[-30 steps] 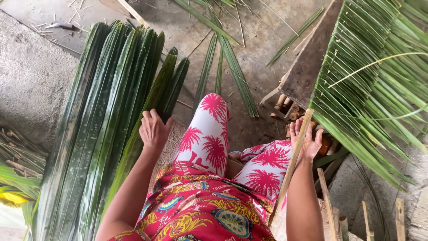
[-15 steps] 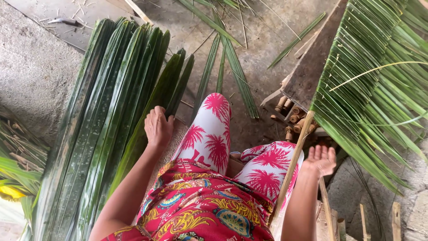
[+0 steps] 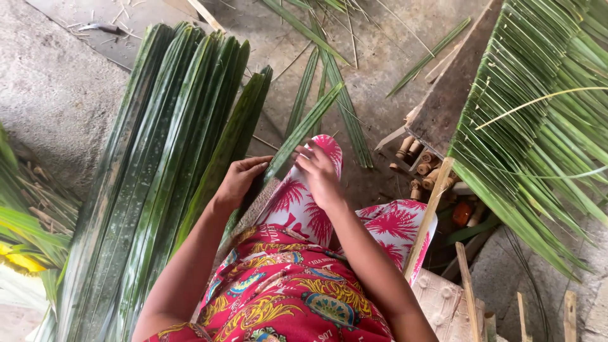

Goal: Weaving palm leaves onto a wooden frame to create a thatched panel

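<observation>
Take the stack of long green palm leaves (image 3: 152, 190) as the marker – it lies flat on the concrete floor (image 3: 57, 95), running from the lower left up and away. Left of the stack some yellowing fronds (image 3: 19, 247) poke in.

At the stack's right edge the left hand (image 3: 239, 180) has closed its fingers on a single leaf strip (image 3: 303, 132), which slants up and to the right off the stack. Half a second ago this hand rested alone on the pile and no strip stood free; now one leaf has been picked out and lifted clear.

Just right of that, the right hand (image 3: 318, 171) – a moment back hanging open far from the stack, by the wooden pole (image 3: 427, 218) – has crossed over the knee in red patterned cloth (image 3: 304, 209) and pinches the same strip, fingers bent on it. Both hands now share one leaf.

Well right of the stack slopes a woven thatch panel (image 3: 538, 126), with short bamboo pieces (image 3: 421, 168) under its lower edge.
</observation>
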